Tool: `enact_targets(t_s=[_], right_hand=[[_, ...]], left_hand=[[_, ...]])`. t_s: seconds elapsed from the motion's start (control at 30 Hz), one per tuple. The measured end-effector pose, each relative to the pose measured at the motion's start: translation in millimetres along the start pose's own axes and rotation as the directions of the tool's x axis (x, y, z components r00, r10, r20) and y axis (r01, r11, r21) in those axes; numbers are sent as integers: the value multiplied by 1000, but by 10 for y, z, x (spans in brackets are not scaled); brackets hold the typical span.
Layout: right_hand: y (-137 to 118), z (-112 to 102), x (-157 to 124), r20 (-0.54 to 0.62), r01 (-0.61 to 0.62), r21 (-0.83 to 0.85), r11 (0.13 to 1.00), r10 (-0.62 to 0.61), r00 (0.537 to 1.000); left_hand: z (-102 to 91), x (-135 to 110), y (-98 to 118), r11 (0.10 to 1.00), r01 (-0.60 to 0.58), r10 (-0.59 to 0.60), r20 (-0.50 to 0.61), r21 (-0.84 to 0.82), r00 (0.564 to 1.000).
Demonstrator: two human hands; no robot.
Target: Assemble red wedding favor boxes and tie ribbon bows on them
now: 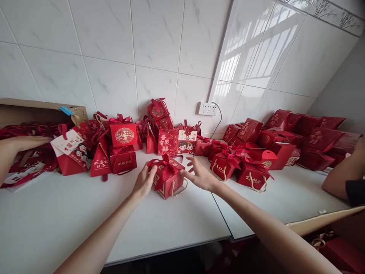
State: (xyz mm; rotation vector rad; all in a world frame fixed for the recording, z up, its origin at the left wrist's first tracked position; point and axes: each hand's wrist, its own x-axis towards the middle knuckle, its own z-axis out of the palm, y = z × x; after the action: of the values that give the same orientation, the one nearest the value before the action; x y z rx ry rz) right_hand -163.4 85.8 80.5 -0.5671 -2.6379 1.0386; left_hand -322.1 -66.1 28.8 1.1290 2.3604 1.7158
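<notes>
A red gift box (170, 183) with a dark red ribbon bow (165, 167) on top and a twisted gold cord handle (180, 190) stands on the white table in front of me. My left hand (145, 179) grips its left side, thumb on the ribbon edge and fingers partly hidden behind. On the other side, my right hand (201, 174) has its fingers spread apart. Its thumb reaches to the box's upper right edge; whether it touches cannot be made out.
Finished-looking red boxes with bows (253, 173) stand to the right, beside stacked red boxes (276, 150). More gift boxes (124, 135) line the tiled wall. Another person's hand (31, 141) is over a carton (42, 102) at left; another arm (342, 175) rests at right. A socket (207, 109) is on the wall.
</notes>
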Motion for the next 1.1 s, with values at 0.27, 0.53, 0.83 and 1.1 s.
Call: enact_targets(t_s=[0.27, 0.53, 0.83, 1.1], right_hand=[[89, -83, -604, 279, 73, 207, 976, -130, 952], [320, -158, -859, 312, 111, 324, 939, -217, 925], [547, -167, -767, 284, 158, 242, 957, -225, 932], [732, -153, -757, 178, -45, 352, 935, -20, 984]], left_hand=[[-28, -550, 385, 995, -88, 90, 41, -50, 995], [219, -1146, 592, 965, 39, -57, -64, -259, 996], [499, -1201, 497, 960, -9, -11, -70, -280, 998], [515, -1256, 575, 986, -142, 142, 7, 89, 990]])
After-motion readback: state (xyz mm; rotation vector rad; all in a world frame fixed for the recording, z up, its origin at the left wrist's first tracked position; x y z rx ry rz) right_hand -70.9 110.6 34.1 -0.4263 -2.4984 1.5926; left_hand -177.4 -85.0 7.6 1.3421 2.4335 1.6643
